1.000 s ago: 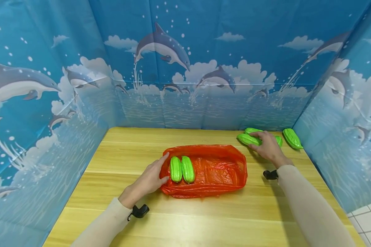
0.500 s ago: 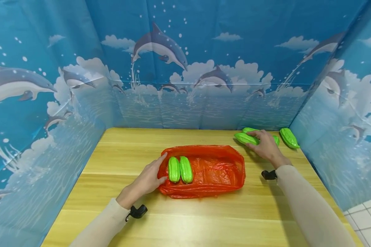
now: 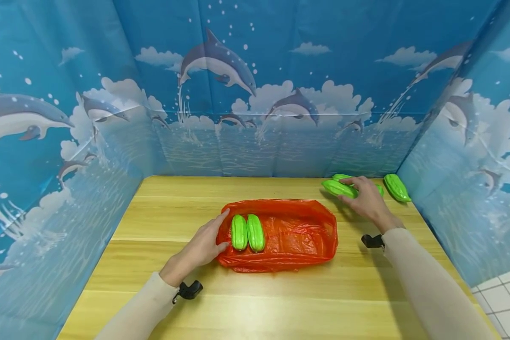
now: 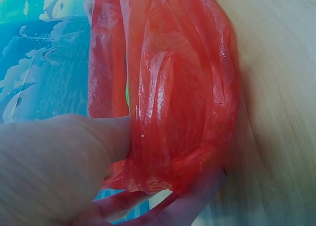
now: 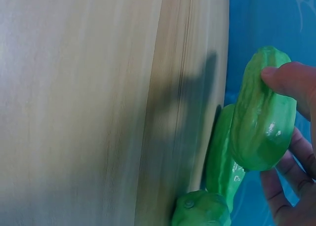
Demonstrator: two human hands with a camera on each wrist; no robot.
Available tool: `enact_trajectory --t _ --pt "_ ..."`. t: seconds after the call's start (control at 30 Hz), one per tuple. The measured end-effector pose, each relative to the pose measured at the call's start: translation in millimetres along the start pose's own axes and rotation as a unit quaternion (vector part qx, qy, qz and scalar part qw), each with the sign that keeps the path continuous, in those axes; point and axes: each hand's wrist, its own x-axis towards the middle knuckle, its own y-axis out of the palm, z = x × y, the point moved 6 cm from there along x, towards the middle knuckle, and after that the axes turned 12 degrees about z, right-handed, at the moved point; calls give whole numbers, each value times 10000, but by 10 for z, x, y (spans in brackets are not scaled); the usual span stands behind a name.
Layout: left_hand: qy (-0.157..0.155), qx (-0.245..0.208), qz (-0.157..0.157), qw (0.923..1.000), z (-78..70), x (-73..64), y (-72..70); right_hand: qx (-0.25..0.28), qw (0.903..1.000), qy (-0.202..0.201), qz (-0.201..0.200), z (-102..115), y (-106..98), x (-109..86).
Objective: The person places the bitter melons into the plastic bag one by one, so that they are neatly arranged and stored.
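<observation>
A red plastic bag (image 3: pixel 299 236) lies with its mouth spread wide on the wooden table. Two glossy, ridged green gourds (image 3: pixel 256 233) rest side by side in its left part. My left hand (image 3: pixel 199 244) holds the bag's left end; in the left wrist view the thumb goes over the rim and the fingers are outside, under the red film (image 4: pixel 173 93). At the back right, my right hand (image 3: pixel 369 200) pinches another ridged gourd (image 5: pixel 261 117) between thumb and fingers, raised over its shadow. More gourds (image 5: pixel 222 152) lie close beneath it.
One gourd (image 3: pixel 396 188) lies apart at the table's back right corner. A blue dolphin-print curtain (image 3: pixel 255 141) stands along the table's back and sides. The wooden table (image 3: pixel 255 307) runs in front of the bag. White floor tiles (image 3: pixel 507 297) show at lower right.
The whole head view has shifted slightly to the left. Both hands keep their places, the left at the bag and the right with the gourd in its fingers.
</observation>
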Motion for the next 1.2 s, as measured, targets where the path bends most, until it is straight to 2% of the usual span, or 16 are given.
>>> enact_trajectory --t 0.3,0.57,1.2 --pt "-34 -23 9 10000 -2 19 16 -173 9993 -255 -217 54 -5 -79" --pt "-66 -18 27 10000 26 4 41 -122 9988 -374 -308 124 -4 -141" --pt "-51 4 -12 10000 3 -6 6 -314 9962 -646 -501 349 -51 -220"
